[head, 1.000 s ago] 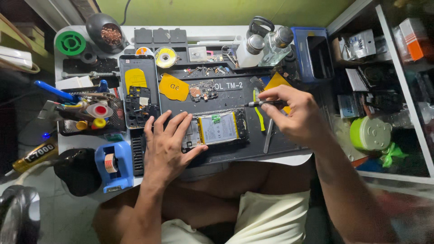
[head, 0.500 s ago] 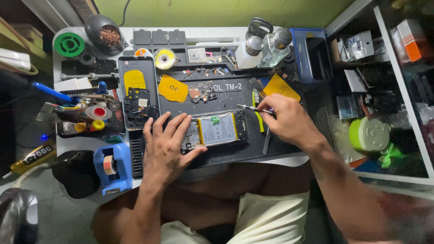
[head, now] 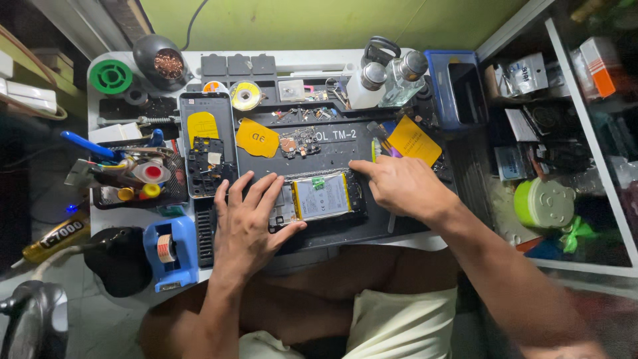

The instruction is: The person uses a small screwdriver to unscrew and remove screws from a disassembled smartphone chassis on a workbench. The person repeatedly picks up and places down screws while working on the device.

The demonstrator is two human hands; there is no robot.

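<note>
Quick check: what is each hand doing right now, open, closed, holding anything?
Left hand: open, fingers spread, pressing flat on the opened phone.
Right hand: curled at the phone's upper right corner; any held tool cannot be told.

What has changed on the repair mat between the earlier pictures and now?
The right hand came down and to the left, from above the mat to the top right corner of the opened phone; the thin tool it held is hardly visible now. The left hand stayed flat on the phone's left end, and the phone did not move.
</note>
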